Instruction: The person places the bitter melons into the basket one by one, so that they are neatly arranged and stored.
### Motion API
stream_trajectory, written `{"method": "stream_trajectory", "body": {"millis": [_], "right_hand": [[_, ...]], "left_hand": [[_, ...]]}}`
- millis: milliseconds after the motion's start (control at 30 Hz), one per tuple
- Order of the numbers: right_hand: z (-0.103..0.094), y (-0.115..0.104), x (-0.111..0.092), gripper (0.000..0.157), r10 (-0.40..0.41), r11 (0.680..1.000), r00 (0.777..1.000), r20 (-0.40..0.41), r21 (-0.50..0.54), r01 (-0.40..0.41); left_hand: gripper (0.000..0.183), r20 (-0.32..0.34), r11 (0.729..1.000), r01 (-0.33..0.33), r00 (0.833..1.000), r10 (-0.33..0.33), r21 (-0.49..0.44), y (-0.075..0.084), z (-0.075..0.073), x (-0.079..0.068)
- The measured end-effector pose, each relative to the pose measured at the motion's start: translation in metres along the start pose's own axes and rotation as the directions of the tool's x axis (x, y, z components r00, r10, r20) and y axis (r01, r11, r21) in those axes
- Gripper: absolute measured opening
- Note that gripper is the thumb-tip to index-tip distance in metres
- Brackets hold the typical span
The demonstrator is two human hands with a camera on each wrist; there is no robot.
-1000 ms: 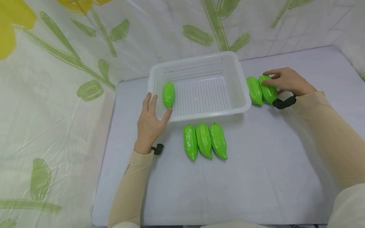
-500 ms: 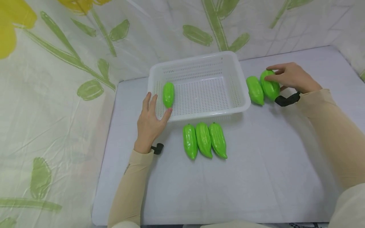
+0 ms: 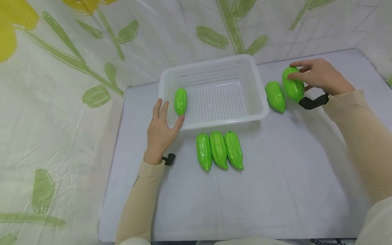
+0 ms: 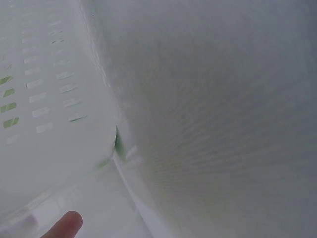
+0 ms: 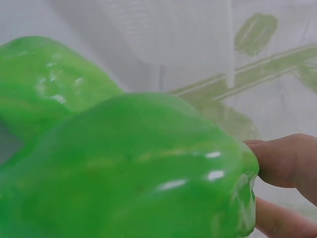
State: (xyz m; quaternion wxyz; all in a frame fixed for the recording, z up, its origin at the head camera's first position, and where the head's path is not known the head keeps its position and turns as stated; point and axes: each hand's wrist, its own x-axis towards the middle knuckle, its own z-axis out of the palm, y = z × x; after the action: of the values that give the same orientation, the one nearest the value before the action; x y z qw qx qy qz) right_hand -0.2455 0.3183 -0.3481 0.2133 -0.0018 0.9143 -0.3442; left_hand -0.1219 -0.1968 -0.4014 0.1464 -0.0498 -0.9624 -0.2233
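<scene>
- My right hand (image 3: 318,76) grips a green gourd (image 3: 293,83), lifted right of the white basket (image 3: 258,102).
- My left hand (image 3: 159,131) rests relaxed against the basket's left front corner.

Beige sleeves (image 3: 361,132) — black wrist straps (image 3: 313,102)

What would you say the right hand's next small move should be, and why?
Probably carry the held green gourd left, over the white basket rim. The right hand grips it off the table, one gourd in the basket lies there already, and the left hand steadies the corner.
</scene>
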Motion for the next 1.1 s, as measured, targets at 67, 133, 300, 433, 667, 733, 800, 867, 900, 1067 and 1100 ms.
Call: {"method": "stream_trajectory", "body": {"millis": [67, 133, 300, 433, 667, 733, 800, 867, 900, 1067, 1100], "right_hand": [[-0.002, -0.005, -0.004, 0.082, -0.003, 1.0, 1.0, -0.012, 0.01, 0.003], [-0.005, -0.01, -0.008, 0.081, -0.008, 1.0, 1.0, -0.023, 0.006, 0.008], [-0.012, -0.021, -0.014, 0.079, -0.018, 1.0, 0.998, -0.054, -0.006, 0.017], [-0.014, -0.032, -0.018, 0.077, -0.033, 0.999, 0.997, -0.067, 0.01, 0.034], [-0.012, -0.049, -0.016, 0.076, -0.037, 0.999, 0.998, -0.058, -0.015, 0.036], [-0.01, -0.055, -0.014, 0.076, -0.048, 0.999, 0.997, -0.059, -0.013, 0.047], [-0.009, -0.061, -0.013, 0.075, -0.055, 0.998, 0.997, -0.059, -0.001, 0.055], [-0.008, -0.068, -0.012, 0.075, -0.058, 0.998, 0.997, -0.056, 0.007, 0.059], [-0.007, -0.072, -0.011, 0.074, -0.059, 0.998, 0.997, -0.055, 0.008, 0.06], [-0.003, -0.091, -0.005, 0.075, -0.065, 0.996, 0.996, -0.055, 0.053, 0.068], [-0.002, -0.095, -0.003, 0.075, -0.069, 0.995, 0.996, -0.056, 0.07, 0.073]], "left_hand": [[0.085, -0.002, 1.0, -0.002, 1.0, 0.002, -0.002, 0.0, 0.0, 0.0], [0.084, -0.007, 1.0, -0.006, 1.0, 0.006, -0.002, 0.0, 0.0, 0.0], [0.084, -0.011, 1.0, -0.009, 1.0, 0.009, -0.009, -0.001, 0.001, 0.0], [0.083, -0.004, 1.0, -0.001, 1.0, 0.001, -0.014, 0.0, 0.001, 0.001], [0.083, 0.003, 1.0, 0.006, 1.0, -0.006, -0.013, 0.001, 0.0, 0.0], [0.083, 0.004, 1.0, 0.008, 1.0, -0.008, -0.01, 0.001, 0.0, 0.0], [0.083, 0.001, 1.0, 0.006, 1.0, -0.006, -0.007, 0.001, 0.0, -0.001], [0.083, -0.001, 1.0, 0.005, 1.0, -0.005, -0.007, 0.001, 0.0, -0.001], [0.083, -0.001, 1.0, 0.005, 1.0, -0.005, -0.007, 0.001, 0.0, -0.001], [0.083, 0.005, 1.0, 0.006, 1.0, -0.006, -0.009, 0.002, 0.0, -0.001], [0.082, 0.006, 1.0, 0.007, 1.0, -0.007, -0.01, 0.002, 0.0, -0.001]]}}
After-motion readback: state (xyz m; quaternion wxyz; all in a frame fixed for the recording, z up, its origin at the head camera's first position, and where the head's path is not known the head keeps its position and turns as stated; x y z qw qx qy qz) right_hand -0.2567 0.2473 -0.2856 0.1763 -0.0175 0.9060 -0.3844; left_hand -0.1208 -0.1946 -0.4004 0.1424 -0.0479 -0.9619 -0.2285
